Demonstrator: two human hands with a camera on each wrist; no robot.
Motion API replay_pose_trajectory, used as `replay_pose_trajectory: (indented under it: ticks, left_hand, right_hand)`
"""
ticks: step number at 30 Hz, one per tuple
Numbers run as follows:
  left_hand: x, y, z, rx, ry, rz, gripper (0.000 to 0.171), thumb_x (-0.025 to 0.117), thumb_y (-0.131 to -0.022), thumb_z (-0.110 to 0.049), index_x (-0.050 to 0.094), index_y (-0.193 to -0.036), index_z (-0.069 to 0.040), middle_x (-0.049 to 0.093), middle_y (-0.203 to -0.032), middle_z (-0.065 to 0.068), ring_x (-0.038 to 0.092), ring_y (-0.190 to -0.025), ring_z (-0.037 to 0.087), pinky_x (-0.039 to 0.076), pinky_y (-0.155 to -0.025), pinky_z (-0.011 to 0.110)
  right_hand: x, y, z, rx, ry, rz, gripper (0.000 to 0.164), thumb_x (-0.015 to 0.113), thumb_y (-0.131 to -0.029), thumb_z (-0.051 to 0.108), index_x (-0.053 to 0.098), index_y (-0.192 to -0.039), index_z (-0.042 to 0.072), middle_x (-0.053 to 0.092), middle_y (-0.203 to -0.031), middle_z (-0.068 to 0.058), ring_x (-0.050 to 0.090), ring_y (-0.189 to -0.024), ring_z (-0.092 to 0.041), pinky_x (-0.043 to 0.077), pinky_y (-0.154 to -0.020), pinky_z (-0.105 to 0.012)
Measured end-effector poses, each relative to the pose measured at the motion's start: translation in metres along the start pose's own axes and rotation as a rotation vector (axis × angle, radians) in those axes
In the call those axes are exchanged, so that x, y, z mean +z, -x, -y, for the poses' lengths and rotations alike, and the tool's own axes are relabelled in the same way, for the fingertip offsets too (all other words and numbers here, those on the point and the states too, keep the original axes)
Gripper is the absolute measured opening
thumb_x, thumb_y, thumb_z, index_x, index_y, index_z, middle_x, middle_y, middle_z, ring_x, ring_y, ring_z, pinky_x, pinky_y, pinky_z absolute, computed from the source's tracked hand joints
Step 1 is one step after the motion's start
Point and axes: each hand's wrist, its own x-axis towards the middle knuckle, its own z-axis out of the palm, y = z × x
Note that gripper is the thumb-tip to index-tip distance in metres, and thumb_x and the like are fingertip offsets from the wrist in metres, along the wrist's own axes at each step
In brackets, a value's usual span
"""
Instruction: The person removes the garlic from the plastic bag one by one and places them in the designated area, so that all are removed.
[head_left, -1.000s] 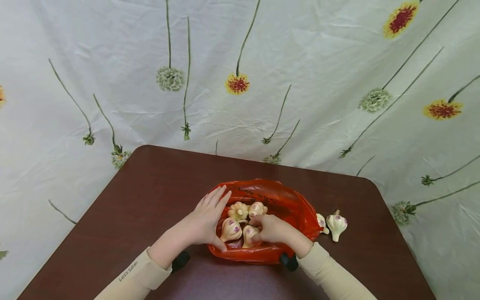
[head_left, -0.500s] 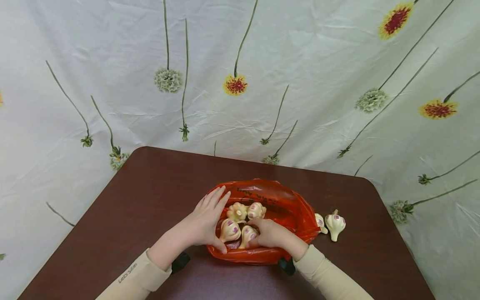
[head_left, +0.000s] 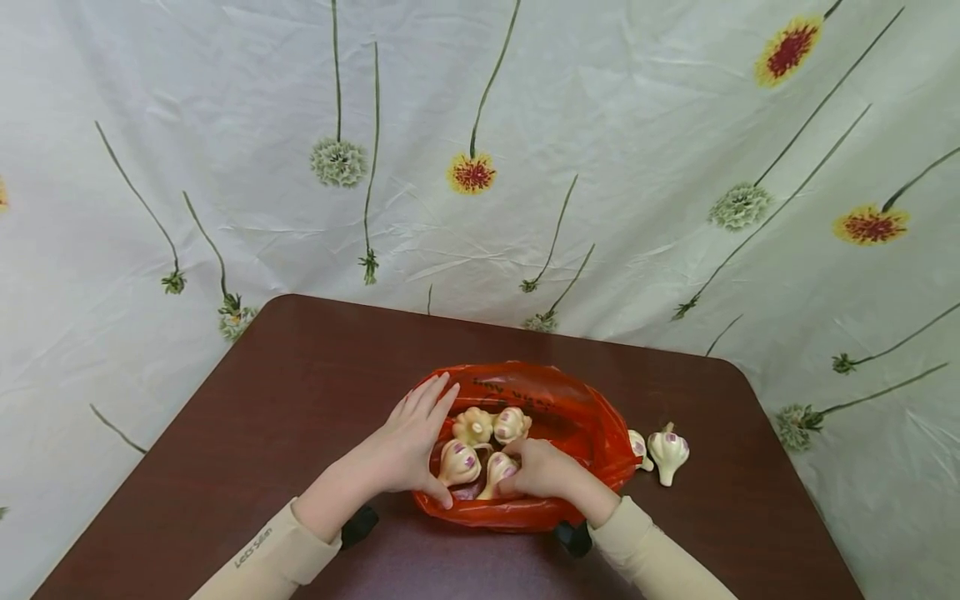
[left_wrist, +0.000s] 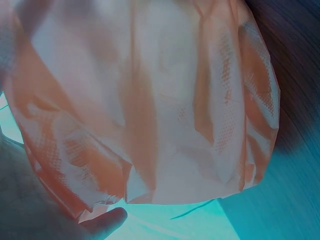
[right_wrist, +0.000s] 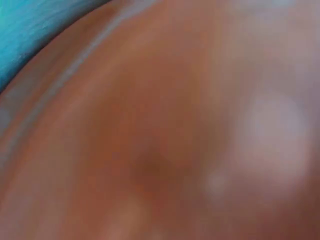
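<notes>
A red plastic bag (head_left: 577, 400) lies with its mouth wide on the table, several garlic bulbs inside. My left hand (head_left: 408, 446) rests on the bag's left rim, fingers straight and spread, thumb toward the front edge. Reaching in from the right, my right hand (head_left: 551, 468) grips a garlic bulb (head_left: 497, 477) at the front; its far fingers are partly hidden. Left of that sits another garlic bulb (head_left: 459, 463), with two more behind. The left wrist view has the bag's wrinkled side (left_wrist: 170, 125) and a fingertip (left_wrist: 112, 220) below it. Blurred red plastic (right_wrist: 150, 125) fills most of the right wrist view.
On the dark brown table (head_left: 322, 367), a garlic bulb (head_left: 668, 452) lies right of the bag, and a second garlic bulb (head_left: 637, 448) is partly covered by the bag's edge. A floral cloth (head_left: 420, 208) hangs behind the table.
My right hand has shifted slightly within the bag, and the front bulb at its fingers has tilted a little. The left hand keeps its place on the rim.
</notes>
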Motion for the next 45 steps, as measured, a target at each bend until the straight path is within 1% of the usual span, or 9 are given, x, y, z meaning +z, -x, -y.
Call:
replay_pose_trajectory:
  ticks: [6,11,16,20,24,29,37,43,45]
  left_hand:
    - [-0.001,0.0,0.001,-0.004,-0.001,-0.01,0.136,0.094,-0.054,-0.049,0.019,-0.154,0.004,0.011,-0.162,0.026,0.011,-0.149,0.045,0.018,-0.115,0.067]
    - [-0.001,-0.002,0.001,-0.003,-0.001,-0.024,0.137,0.095,-0.053,-0.048,0.019,-0.153,0.005,0.012,-0.162,0.027,0.011,-0.148,0.045,0.018,-0.115,0.067]
    - [-0.001,-0.003,0.002,-0.005,0.001,-0.036,0.139,0.096,-0.052,-0.048,0.019,-0.153,0.006,0.012,-0.162,0.027,0.012,-0.149,0.045,0.018,-0.116,0.066]
    - [-0.003,-0.003,0.0,-0.009,0.001,-0.04,0.139,0.096,-0.051,-0.047,0.018,-0.153,0.007,0.013,-0.161,0.027,0.013,-0.148,0.045,0.018,-0.116,0.064]
    - [-0.003,-0.004,0.0,-0.003,-0.007,-0.05,0.139,0.097,-0.051,-0.045,0.018,-0.153,0.007,0.014,-0.161,0.027,0.014,-0.148,0.046,0.019,-0.117,0.064]
    - [-0.003,-0.004,0.0,-0.001,-0.014,-0.057,0.139,0.097,-0.051,-0.045,0.017,-0.153,0.008,0.015,-0.161,0.028,0.014,-0.148,0.047,0.019,-0.116,0.064]
    - [-0.003,-0.004,0.002,-0.001,-0.021,-0.069,0.138,0.096,-0.052,-0.045,0.018,-0.152,0.009,0.016,-0.16,0.029,0.015,-0.148,0.046,0.021,-0.115,0.065]
    - [-0.004,-0.005,0.004,-0.003,-0.022,-0.063,0.14,0.095,-0.052,-0.049,0.016,-0.153,0.008,0.014,-0.161,0.028,0.013,-0.148,0.046,0.021,-0.116,0.065]
    - [-0.004,-0.005,0.004,-0.004,-0.023,-0.065,0.14,0.095,-0.052,-0.049,0.017,-0.153,0.008,0.014,-0.161,0.028,0.014,-0.148,0.046,0.021,-0.115,0.065]
  right_hand:
    - [-0.017,0.008,-0.001,-0.001,-0.078,-0.067,0.057,0.077,-0.078,0.027,0.063,-0.127,0.001,0.069,-0.115,-0.009,0.062,-0.1,-0.02,0.053,-0.09,-0.042]
    - [-0.035,0.017,-0.003,0.012,-0.167,-0.122,0.063,0.075,-0.08,0.027,0.057,-0.133,-0.001,0.069,-0.112,-0.008,0.059,-0.088,-0.016,0.053,-0.08,-0.036]
    - [-0.051,0.03,-0.007,-0.012,-0.208,-0.181,0.06,0.075,-0.083,0.03,0.058,-0.133,0.003,0.068,-0.112,-0.007,0.056,-0.084,-0.015,0.05,-0.074,-0.03]
    - [-0.064,0.042,-0.011,-0.007,-0.237,-0.242,0.061,0.075,-0.085,0.031,0.056,-0.137,0.005,0.065,-0.124,-0.01,0.06,-0.1,-0.022,0.053,-0.082,-0.036]
    - [-0.076,0.052,-0.017,0.013,-0.313,-0.282,0.063,0.075,-0.086,0.032,0.053,-0.139,0.003,0.062,-0.132,-0.014,0.059,-0.119,-0.031,0.053,-0.092,-0.041]
    - [-0.09,0.066,-0.024,0.035,-0.416,-0.299,0.064,0.073,-0.089,0.031,0.048,-0.143,0.004,0.059,-0.133,-0.017,0.059,-0.118,-0.032,0.054,-0.087,-0.033]
    - [-0.108,0.087,-0.041,0.088,-0.471,-0.365,0.067,0.067,-0.094,0.036,0.041,-0.148,0.007,0.053,-0.142,-0.017,0.054,-0.127,-0.035,0.05,-0.099,-0.042]
    - [-0.115,0.103,-0.062,0.143,-0.467,-0.453,0.066,0.062,-0.097,0.037,0.037,-0.151,0.009,0.05,-0.145,-0.017,0.052,-0.126,-0.028,0.049,-0.089,-0.028]
    - [-0.115,0.107,-0.069,0.169,-0.468,-0.468,0.067,0.06,-0.097,0.039,0.035,-0.152,0.009,0.047,-0.148,-0.017,0.052,-0.124,-0.021,0.047,-0.087,-0.022]
